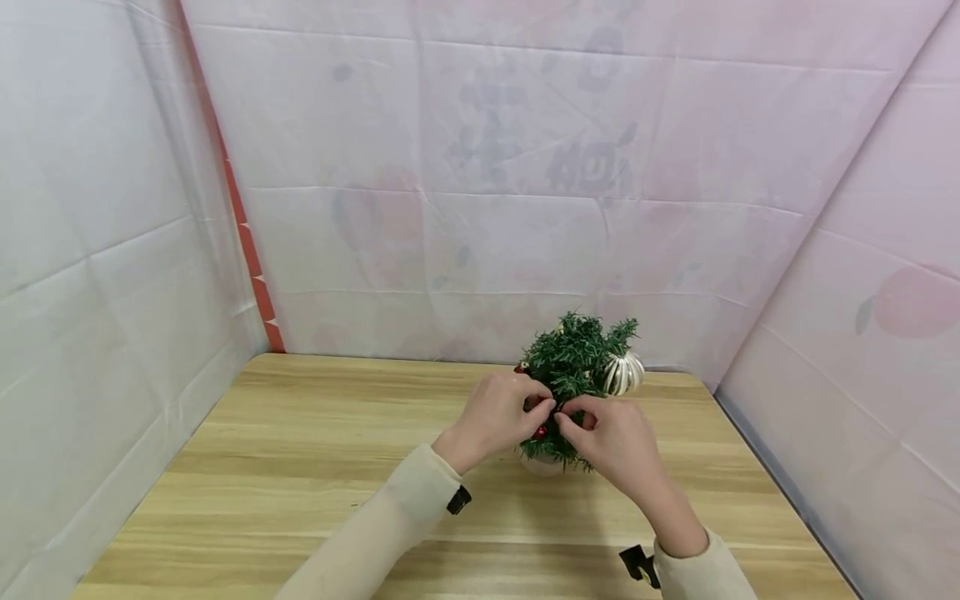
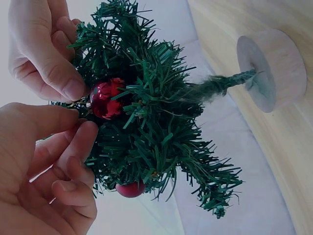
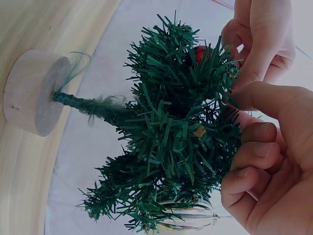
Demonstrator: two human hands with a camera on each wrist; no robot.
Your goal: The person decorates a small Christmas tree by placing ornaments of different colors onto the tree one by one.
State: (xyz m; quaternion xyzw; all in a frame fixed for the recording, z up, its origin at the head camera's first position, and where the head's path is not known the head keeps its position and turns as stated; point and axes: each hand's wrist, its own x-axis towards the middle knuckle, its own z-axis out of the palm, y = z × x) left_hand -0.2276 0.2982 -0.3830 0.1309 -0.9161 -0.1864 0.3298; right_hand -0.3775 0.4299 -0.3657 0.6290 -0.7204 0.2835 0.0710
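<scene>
A small green Christmas tree [image 1: 573, 354] stands on a round pale base [image 2: 288, 68]. A shiny red ball ornament [image 2: 105, 99] lies against its branches, right at the fingertips of both hands. My left hand [image 1: 495, 417] pinches between thumb and forefinger at the top of this ball, where a thin gold string [image 2: 76, 104] shows. My right hand [image 1: 618, 437] pinches at the same spot, its fingertips almost touching the left ones. The fingertips hide most of the string. In the right wrist view, branches cover much of the red ball [image 3: 201, 54].
A ribbed silver ball ornament [image 1: 624, 372] hangs on the tree's right side. Another red ball [image 2: 131, 189] hangs on its left. The wooden table [image 1: 337, 467] is enclosed by pale printed cloth walls [image 1: 487, 125] at the back and both sides.
</scene>
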